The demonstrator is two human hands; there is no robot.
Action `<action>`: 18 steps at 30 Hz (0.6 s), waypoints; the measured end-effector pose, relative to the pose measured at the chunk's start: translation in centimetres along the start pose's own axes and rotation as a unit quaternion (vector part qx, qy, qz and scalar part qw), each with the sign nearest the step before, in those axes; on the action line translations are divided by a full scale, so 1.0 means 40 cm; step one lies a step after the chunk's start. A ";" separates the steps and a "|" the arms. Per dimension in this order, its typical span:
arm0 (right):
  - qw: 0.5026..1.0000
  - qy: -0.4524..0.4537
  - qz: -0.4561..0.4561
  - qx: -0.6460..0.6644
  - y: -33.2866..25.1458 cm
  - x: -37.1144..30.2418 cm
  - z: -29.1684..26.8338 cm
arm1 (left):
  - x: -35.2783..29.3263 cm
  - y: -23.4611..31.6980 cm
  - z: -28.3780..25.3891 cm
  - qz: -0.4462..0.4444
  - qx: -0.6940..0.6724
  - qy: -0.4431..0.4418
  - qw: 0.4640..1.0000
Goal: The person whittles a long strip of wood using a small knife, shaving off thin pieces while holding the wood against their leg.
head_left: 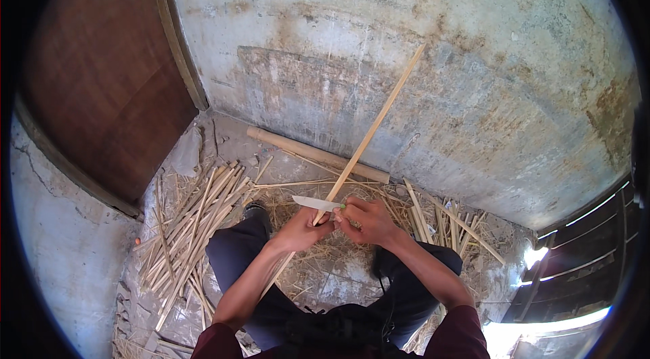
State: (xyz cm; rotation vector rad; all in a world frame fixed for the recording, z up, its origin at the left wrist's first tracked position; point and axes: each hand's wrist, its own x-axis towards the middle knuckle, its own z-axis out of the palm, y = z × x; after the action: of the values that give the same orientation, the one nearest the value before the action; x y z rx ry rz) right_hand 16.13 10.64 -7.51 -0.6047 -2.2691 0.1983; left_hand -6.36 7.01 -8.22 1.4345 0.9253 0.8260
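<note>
My left hand (303,229) grips a long pale bamboo strip (376,118) that slants up and to the right toward the wall. My right hand (365,221) holds a knife (317,203) with a green handle; its light blade points left and lies across the strip just above my left hand. Both hands meet above my knees, which are in dark trousers. The strip's lower end runs down past my left forearm.
A heap of split bamboo sticks (193,230) lies on the floor to my left, and several more sticks (440,220) to my right. A thick bamboo pole (311,153) lies along the stained concrete wall. Shavings cover the floor. A brown wooden door (101,74) stands at the left.
</note>
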 end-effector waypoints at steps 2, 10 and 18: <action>1.000 0.009 0.020 -0.007 0.003 -0.001 -0.008 | 0.002 -0.006 -0.004 -0.021 0.006 0.002 1.000; 1.000 0.016 0.002 -0.025 0.004 0.005 -0.013 | 0.000 0.012 -0.003 -0.009 0.027 0.005 1.000; 0.999 0.023 0.000 -0.028 -0.005 0.014 -0.014 | -0.003 0.010 -0.011 0.012 0.044 0.006 0.999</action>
State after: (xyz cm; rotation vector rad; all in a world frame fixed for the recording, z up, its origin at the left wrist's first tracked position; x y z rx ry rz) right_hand 16.12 10.69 -6.69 -0.6317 -2.2363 0.1205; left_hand -6.78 7.09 -7.79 1.5195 0.9652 0.8210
